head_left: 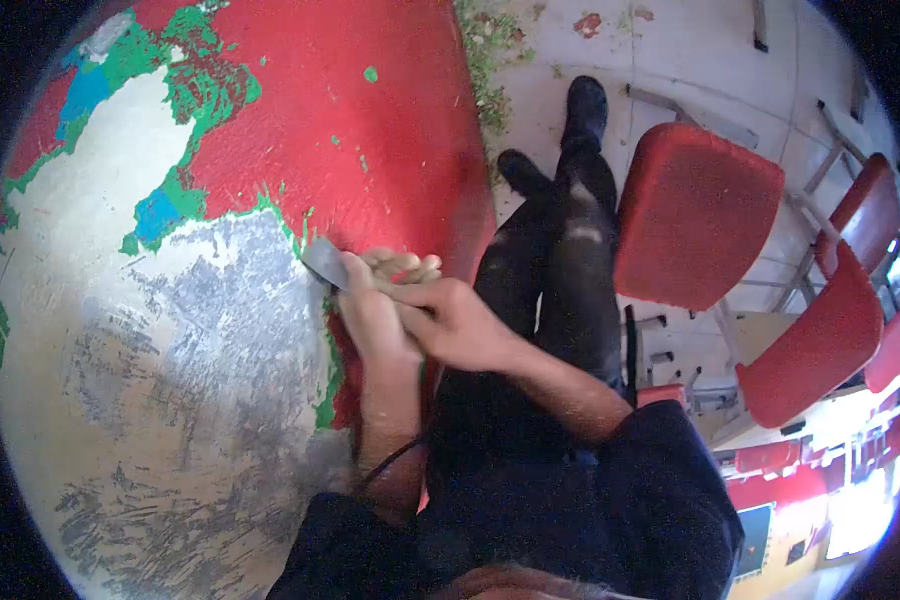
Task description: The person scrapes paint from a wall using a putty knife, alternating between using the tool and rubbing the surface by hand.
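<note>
The scraper juts past the clamped fingers of the left hand; the right hand adjoins, finger grip unclear

Red-painted surface, worn grey patches, pale floor, green flakes, red chairs

The left hand and right hand touch, forearms converging.

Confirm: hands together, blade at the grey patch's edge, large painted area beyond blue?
No, the head view shows that painted area red, not blue; the left hand and right hand are together, the blade at the edge of the grey patch.
</note>
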Demonstrator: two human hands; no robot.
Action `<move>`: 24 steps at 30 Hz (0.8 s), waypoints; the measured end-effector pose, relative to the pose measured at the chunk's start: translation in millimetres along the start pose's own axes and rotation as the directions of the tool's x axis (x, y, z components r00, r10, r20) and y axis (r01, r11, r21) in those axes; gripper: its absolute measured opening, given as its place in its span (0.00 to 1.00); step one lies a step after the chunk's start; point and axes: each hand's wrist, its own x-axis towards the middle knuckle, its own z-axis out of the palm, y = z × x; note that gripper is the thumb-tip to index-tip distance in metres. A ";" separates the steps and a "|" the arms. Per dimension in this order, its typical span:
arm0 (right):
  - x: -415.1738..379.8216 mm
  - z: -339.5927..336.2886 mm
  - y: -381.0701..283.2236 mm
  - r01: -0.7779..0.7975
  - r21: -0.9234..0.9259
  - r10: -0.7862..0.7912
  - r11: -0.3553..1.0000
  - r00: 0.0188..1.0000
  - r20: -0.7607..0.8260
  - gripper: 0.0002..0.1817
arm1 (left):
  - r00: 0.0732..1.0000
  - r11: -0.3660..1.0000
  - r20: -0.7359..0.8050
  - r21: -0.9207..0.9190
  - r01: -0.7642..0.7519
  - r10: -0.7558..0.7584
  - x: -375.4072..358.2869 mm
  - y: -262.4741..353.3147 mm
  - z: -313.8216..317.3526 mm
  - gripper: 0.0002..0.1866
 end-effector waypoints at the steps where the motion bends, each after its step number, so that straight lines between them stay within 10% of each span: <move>1: 6.1 3.9 2.9 0.080 0.020 -0.079 0.997 0.993 -0.083 0.18 | 0.999 0.998 -0.033 0.069 0.004 -0.002 3.3 9.2 10.1 0.27; 13: -44.7 -31.6 -60.9 0.119 -0.331 -0.046 0.936 0.974 0.220 0.29 | 0.821 0.943 0.502 0.030 -0.330 0.271 -36.3 -3.9 -7.7 0.29; 21: -2.7 -47.3 -39.0 0.300 -0.321 -0.155 0.898 0.900 0.407 0.34 | 0.706 0.899 0.557 -0.255 -0.355 0.437 3.5 -0.1 17.2 0.31; 24: 6.8 -46.5 -31.9 0.152 -0.246 -0.018 0.957 0.881 0.473 0.35 | 0.729 0.881 0.495 -0.259 -0.395 0.472 16.1 -6.5 14.2 0.33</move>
